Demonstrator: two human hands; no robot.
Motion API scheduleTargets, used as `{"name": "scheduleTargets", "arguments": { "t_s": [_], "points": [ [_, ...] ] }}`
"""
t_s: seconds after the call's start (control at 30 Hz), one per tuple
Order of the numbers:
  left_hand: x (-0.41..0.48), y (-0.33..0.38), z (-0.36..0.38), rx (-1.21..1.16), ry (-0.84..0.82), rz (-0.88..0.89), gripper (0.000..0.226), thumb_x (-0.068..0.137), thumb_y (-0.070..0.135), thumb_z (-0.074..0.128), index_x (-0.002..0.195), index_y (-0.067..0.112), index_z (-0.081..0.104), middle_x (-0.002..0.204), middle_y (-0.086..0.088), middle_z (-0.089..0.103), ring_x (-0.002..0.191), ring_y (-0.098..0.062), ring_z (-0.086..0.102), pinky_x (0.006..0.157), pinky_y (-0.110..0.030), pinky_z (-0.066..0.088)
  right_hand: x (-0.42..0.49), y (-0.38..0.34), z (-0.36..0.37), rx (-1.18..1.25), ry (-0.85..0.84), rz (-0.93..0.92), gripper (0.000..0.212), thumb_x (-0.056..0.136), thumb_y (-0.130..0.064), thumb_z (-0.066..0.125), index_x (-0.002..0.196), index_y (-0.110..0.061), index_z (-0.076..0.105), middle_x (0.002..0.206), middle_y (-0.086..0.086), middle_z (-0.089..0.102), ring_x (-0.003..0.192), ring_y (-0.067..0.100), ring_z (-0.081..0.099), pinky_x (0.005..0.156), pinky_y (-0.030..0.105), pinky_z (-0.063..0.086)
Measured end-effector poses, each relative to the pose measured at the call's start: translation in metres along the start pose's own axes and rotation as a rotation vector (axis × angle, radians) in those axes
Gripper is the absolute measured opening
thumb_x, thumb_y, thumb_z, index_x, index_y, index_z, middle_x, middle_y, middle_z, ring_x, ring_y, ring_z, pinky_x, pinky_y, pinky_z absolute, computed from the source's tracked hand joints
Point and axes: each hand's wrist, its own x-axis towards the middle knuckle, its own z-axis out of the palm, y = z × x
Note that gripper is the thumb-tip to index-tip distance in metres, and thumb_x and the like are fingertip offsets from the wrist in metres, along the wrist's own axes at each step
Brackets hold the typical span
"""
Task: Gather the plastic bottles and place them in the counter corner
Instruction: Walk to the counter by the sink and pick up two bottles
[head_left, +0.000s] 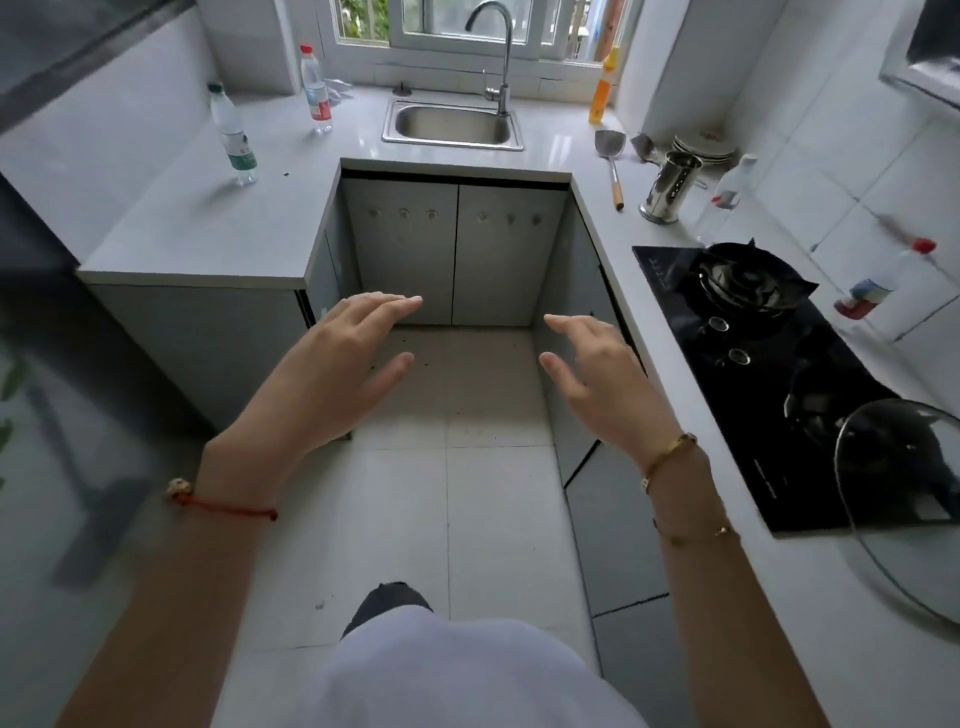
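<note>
Though labels blur, green-labelled bottle (233, 136) upright.

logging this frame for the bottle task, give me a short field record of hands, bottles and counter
left hand: open, empty, over the floor
right hand: open, empty, over the floor
green-label bottle: upright, left counter
red-label bottle: upright, back left near the sink
clear bottle: right counter, beside the metal cup
red-cap bottle: by the wall, behind the stove
gathered so far: none
</note>
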Motion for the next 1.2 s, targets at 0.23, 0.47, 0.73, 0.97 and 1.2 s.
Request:
{"name": "scheduleTargets", "arguments": {
  "t_s": [0.23, 0.47, 0.73, 0.97, 1.2],
  "points": [
    [0.038, -0.035, 0.014, 0.004, -0.027, -0.077, 0.054, 0.091, 0.027, 0.057, 0.143, 0.02, 0.041, 0.141, -0.001, 0.048, 0.134, -0.015, 0.04, 0.112, -0.032, 0.033, 0.065, 0.019, 0.025, 0.018, -0.069, -0.026, 0.044, 0.095, -0.028, 0.048, 0.137, -0.014, 0.043, 0.136, 0.001, 0.05, 0.131, 0.018, 0.039, 0.11, 0.038, 0.032],
    [0.102, -0.086, 0.032, -0.004, -0.044, -0.13, 0.054, 0.091, 0.025, 0.057, 0.142, 0.018, 0.042, 0.141, -0.001, 0.048, 0.135, -0.014, 0.039, 0.114, -0.03, 0.031, 0.155, 0.034, 0.053, 0.038, -0.124, -0.042, 0.043, 0.096, -0.028, 0.047, 0.137, -0.014, 0.043, 0.136, 0.001, 0.05, 0.131, 0.018, 0.039, 0.11, 0.038, 0.032],
    [0.204, -0.155, 0.033, -0.016, -0.052, -0.171, 0.053, 0.093, 0.027, 0.054, 0.143, 0.022, 0.04, 0.142, 0.005, 0.046, 0.135, -0.009, 0.036, 0.112, -0.02, 0.025, 0.288, 0.036, 0.073, 0.076, -0.146, -0.046, 0.041, 0.096, -0.029, 0.046, 0.135, -0.015, 0.045, 0.136, 0.0, 0.051, 0.13, 0.017, 0.039, 0.109, 0.036, 0.033],
    [0.283, -0.217, 0.029, 0.03, -0.077, -0.147, 0.053, 0.093, 0.03, 0.052, 0.143, 0.024, 0.038, 0.142, 0.007, 0.045, 0.135, -0.007, 0.036, 0.111, -0.018, 0.024, 0.389, 0.035, 0.091, 0.079, -0.137, -0.048, 0.042, 0.096, -0.03, 0.045, 0.136, -0.016, 0.044, 0.138, -0.001, 0.05, 0.133, 0.016, 0.036, 0.111, 0.036, 0.031],
    [0.34, -0.263, 0.036, 0.032, -0.091, -0.173, 0.052, 0.093, 0.03, 0.052, 0.143, 0.026, 0.037, 0.143, 0.009, 0.044, 0.134, -0.006, 0.036, 0.109, -0.017, 0.024, 0.458, 0.038, 0.114, 0.094, -0.173, -0.073, 0.04, 0.096, -0.029, 0.045, 0.135, -0.016, 0.045, 0.137, -0.002, 0.051, 0.132, 0.016, 0.038, 0.11, 0.037, 0.033]
  ]
}}
